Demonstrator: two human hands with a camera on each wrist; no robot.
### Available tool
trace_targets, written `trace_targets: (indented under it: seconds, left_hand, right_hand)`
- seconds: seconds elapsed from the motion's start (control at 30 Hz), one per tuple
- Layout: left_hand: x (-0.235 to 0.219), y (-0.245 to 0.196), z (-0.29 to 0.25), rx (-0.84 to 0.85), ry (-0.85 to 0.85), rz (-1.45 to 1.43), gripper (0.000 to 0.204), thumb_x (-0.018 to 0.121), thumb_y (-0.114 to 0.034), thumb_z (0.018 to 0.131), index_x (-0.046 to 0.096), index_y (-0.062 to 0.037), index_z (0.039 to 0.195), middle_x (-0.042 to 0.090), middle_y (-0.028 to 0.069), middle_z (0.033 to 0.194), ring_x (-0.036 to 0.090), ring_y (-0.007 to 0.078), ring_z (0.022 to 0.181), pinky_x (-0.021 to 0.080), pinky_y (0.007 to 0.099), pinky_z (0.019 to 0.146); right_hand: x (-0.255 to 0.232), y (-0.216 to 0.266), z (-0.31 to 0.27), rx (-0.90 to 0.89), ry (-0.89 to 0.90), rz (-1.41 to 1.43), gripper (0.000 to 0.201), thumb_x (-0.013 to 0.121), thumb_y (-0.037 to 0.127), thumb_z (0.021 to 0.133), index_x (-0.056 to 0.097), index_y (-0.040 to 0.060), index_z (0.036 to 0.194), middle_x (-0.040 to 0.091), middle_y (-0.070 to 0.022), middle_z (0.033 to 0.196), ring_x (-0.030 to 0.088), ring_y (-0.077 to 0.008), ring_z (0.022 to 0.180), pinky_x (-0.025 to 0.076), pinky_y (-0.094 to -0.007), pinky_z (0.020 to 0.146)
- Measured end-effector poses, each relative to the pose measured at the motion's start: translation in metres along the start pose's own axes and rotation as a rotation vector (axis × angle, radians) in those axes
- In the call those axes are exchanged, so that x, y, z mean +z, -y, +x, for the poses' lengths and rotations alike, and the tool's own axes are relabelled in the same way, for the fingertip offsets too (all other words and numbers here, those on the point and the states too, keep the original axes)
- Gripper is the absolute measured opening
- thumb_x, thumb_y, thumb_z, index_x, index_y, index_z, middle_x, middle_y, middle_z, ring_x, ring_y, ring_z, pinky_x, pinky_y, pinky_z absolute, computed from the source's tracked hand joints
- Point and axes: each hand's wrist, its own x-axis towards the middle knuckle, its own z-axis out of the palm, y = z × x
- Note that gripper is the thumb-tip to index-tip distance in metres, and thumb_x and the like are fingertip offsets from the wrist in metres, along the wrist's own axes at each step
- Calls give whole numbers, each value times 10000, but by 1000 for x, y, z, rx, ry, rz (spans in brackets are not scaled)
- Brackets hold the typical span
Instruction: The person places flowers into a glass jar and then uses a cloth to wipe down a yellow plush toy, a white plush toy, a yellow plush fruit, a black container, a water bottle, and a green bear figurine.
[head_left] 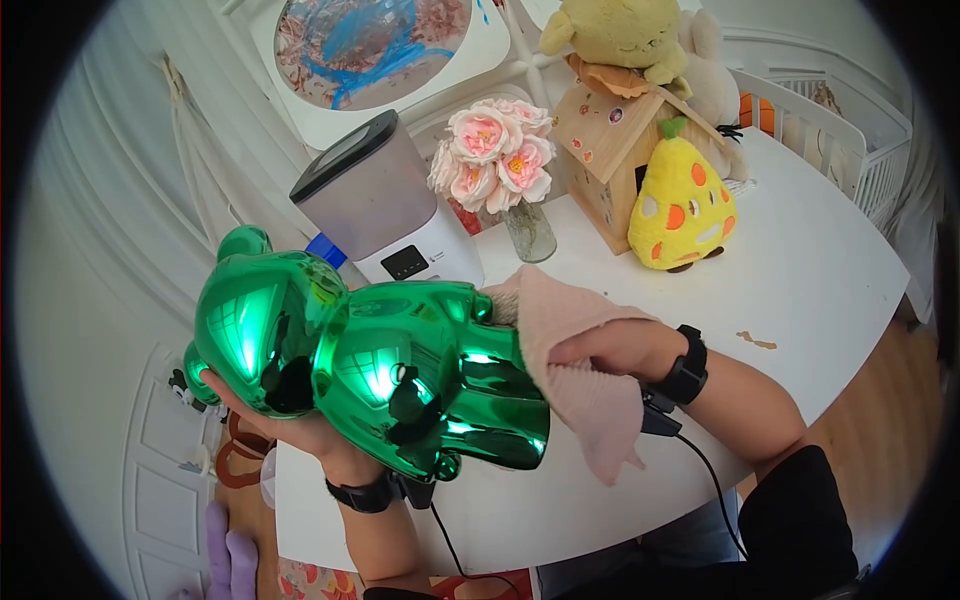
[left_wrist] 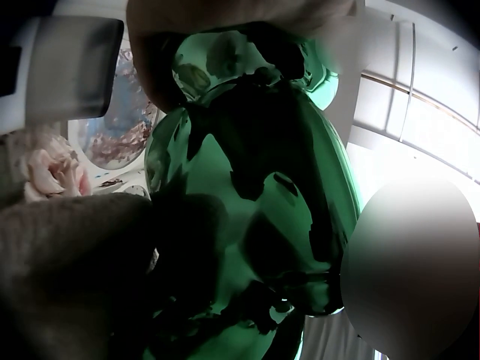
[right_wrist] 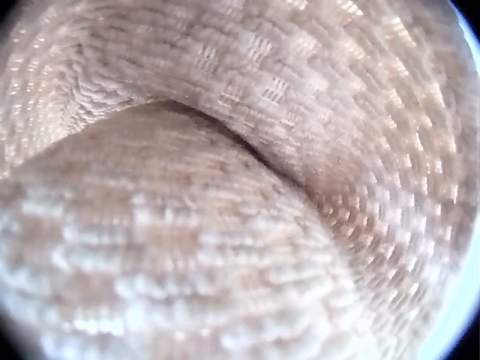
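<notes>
A shiny metallic green bear figurine [head_left: 390, 370] lies tilted on its side above the table, head to the left and legs to the right. My left hand [head_left: 315, 435] holds it from below at the head, thumb beside the lower ear. In the left wrist view the figurine's body [left_wrist: 247, 187] fills the middle, dark with reflections. My right hand [head_left: 620, 345] grips a pale pink cloth [head_left: 580, 310] draped against the figurine's feet; the fingers are partly covered by it. The cloth's woven texture [right_wrist: 262, 67] fills the right wrist view.
On the white table [head_left: 790, 300] stand a grey-and-white appliance with a black lid [head_left: 385, 200], pink flowers in a glass vase [head_left: 530, 235], a wooden house [head_left: 600, 165] and a yellow plush toy [head_left: 685, 205]. A yellow-green plush [head_left: 615, 35] sits on the house roof. Cables hang from both wrists.
</notes>
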Motion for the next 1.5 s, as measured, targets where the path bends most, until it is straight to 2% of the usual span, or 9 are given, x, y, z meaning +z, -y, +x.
trace_targets:
  seconds: [0.17, 0.23, 0.33, 0.47, 0.53, 0.8, 0.87, 1.07, 1.5]
  left_hand:
    - [-3, -1, 5, -254, -147, -327, 580, 471, -441, 1041, 362, -130, 1518, 447, 147, 1485, 546, 317, 1260, 466, 507, 1090]
    - [-5, -1, 5, -514, 498, -743, 671, 475, -591, 989, 421, -151, 1492, 510, 161, 1430, 540, 340, 1261, 462, 551, 1064]
    - [9, -8, -3, -633, 383, -789, 768, 433, -703, 944, 467, -132, 1456, 557, 171, 1379, 545, 368, 1244, 442, 588, 1052]
    - [12, 4, 2, -577, 454, -834, 777, 438, -697, 947, 475, -97, 1440, 552, 180, 1384, 551, 380, 1233, 432, 585, 1065]
    - [9, 12, 4, -537, 497, -860, 784, 441, -692, 949, 481, -74, 1429, 548, 185, 1387, 555, 389, 1226, 426, 584, 1074]
    - [-9, 22, 6, -300, 196, -393, 765, 374, -690, 975, 462, -87, 1438, 567, 142, 1365, 569, 330, 1211, 444, 530, 1069]
    - [-17, 26, -8, -410, 519, -953, 749, 443, -656, 975, 461, -68, 1439, 535, 128, 1407, 546, 295, 1246, 454, 493, 1080]
    - [1, -6, -38, -455, 741, -221, 1130, 865, -597, 673, 346, -3, 1482, 561, 126, 1338, 575, 246, 1202, 475, 420, 1033]
    - [26, 9, -54, -411, 871, -36, 954, 876, -295, 698, 377, 2, 1454, 513, 126, 1357, 553, 234, 1223, 456, 381, 1042]
  right_hand:
    - [-52, -37, 24, -5, -77, -50, 392, 744, 200, 904, 617, 21, 1228, 698, -68, 1089, 685, -151, 955, 557, -275, 814]
    - [-73, -60, 33, -139, 28, -317, 534, 746, 86, 857, 498, -23, 1317, 632, -111, 1255, 625, -175, 1113, 517, -340, 977]
    - [-77, -69, 35, -73, 95, -286, 673, 817, 142, 811, 451, -7, 1356, 621, -80, 1232, 594, -133, 1136, 491, -307, 1003]
    - [-57, -60, 34, 43, 25, -233, 873, 955, 255, 640, 485, 4, 1332, 639, -66, 1170, 627, -147, 1067, 515, -307, 954]
    - [-59, -65, 37, 39, -50, -469, 380, 589, 275, 983, 640, 13, 1254, 691, -63, 1156, 635, -125, 999, 501, -297, 915]
    - [-6, -7, 35, -223, -53, -776, 589, 788, 365, 772, 632, 26, 1228, 691, -90, 1111, 653, -163, 988, 512, -330, 892]
    - [2, 2, 38, -315, -25, -954, 690, 854, 409, 698, 627, 29, 1227, 690, -88, 1098, 655, -169, 985, 517, -333, 885]
    - [50, 15, 31, -613, -31, -934, 550, 814, 387, 825, 648, 57, 1233, 699, -98, 1100, 660, -195, 1028, 516, -360, 885]
    - [14, -18, 18, -657, -359, -1350, 366, 719, 312, 918, 677, 106, 1218, 697, -84, 1120, 661, -213, 1034, 511, -361, 896]
